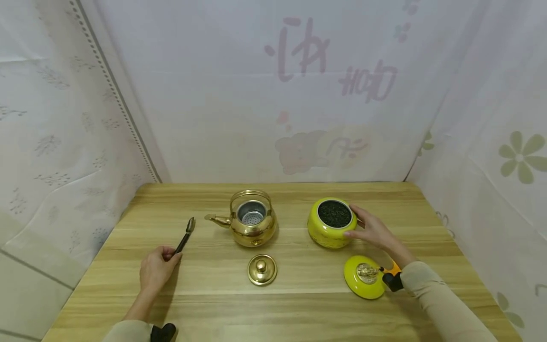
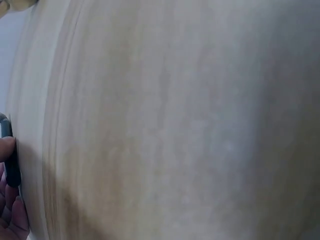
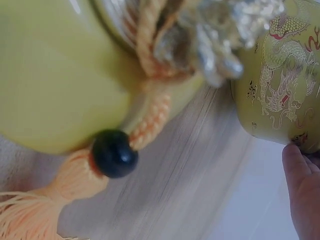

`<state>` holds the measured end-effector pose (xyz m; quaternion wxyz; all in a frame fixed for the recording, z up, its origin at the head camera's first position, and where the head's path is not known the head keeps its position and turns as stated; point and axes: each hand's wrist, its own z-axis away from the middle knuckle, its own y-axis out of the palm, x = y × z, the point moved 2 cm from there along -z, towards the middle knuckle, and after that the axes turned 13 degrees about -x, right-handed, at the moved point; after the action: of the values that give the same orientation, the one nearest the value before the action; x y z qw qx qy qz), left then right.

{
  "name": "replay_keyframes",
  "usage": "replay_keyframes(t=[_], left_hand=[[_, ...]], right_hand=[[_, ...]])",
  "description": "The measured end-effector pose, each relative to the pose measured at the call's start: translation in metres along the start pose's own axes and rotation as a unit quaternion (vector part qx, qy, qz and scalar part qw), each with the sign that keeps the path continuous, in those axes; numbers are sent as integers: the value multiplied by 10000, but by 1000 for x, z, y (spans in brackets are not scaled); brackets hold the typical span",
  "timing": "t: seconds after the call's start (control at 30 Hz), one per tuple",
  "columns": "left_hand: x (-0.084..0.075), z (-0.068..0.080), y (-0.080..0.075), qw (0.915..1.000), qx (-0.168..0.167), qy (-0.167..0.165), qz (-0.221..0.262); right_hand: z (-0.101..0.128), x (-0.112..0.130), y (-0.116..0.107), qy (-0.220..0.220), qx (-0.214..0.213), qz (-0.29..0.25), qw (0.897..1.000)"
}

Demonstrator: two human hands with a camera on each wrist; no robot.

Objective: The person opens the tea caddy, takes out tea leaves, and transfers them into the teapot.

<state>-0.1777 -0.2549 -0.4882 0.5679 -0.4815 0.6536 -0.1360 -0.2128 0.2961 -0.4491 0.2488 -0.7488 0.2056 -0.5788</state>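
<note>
At the left, my left hand [image 1: 157, 270] holds a small tea scoop [image 1: 187, 233] by its dark handle, also at the edge of the left wrist view. Its brownish metal tip points away from me. My right hand [image 1: 376, 232] grips the right side of a yellow tea jar [image 1: 318, 232], thumb in front and fingers behind. Dark tea leaves [image 1: 334, 213] fill the uncovered jar. The right wrist view shows a dragon pattern on the jar [image 3: 277, 65]. Between the hands stands a gold teapot [image 1: 254, 235], uncovered, with a perforated metal strainer [image 1: 251, 217] inside.
The gold teapot lid [image 1: 262, 270] lies in front of the teapot. Near my right forearm lies the yellow jar lid [image 1: 356, 282], with a gold figure knob and an orange tassel [image 3: 75, 180]. Patterned cloth [image 1: 213, 104] hangs behind the wooden table [image 1: 205, 313].
</note>
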Motion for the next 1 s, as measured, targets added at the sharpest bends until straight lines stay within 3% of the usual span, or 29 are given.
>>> replay_keyframes(t=[0.17, 0.37, 0.47, 0.57, 0.67, 0.8, 0.9, 1.0], left_hand=[[0, 0, -2, 10000, 18, -60, -34], [4, 2, -10, 9986, 35, -525, 46], [2, 3, -18, 9964, -254, -782, 205], [-4, 4, -27, 9903, -607, -1064, 662], [-17, 3, -37, 9712, -874, -1475, 1656], [-48, 4, -48, 9287, -964, -1846, 3069], [-78, 6, -52, 9077, -888, -1643, 3758], [-109, 11, -51, 8994, -702, -1298, 4114]], right_hand=[[0, -1, 0, 63, -36, -38, 10000], [-3, -4, 1, 34, -68, -24, 10000], [-4, -4, 1, 35, -72, -70, 9999], [-4, -4, 0, 12, -92, -103, 9999], [-5, -5, 0, -6, -107, -129, 9999], [-4, -6, 0, 23, -107, -174, 9998], [-4, -6, 0, 69, -91, -223, 9997], [-4, -6, 2, 80, -68, -260, 9996]])
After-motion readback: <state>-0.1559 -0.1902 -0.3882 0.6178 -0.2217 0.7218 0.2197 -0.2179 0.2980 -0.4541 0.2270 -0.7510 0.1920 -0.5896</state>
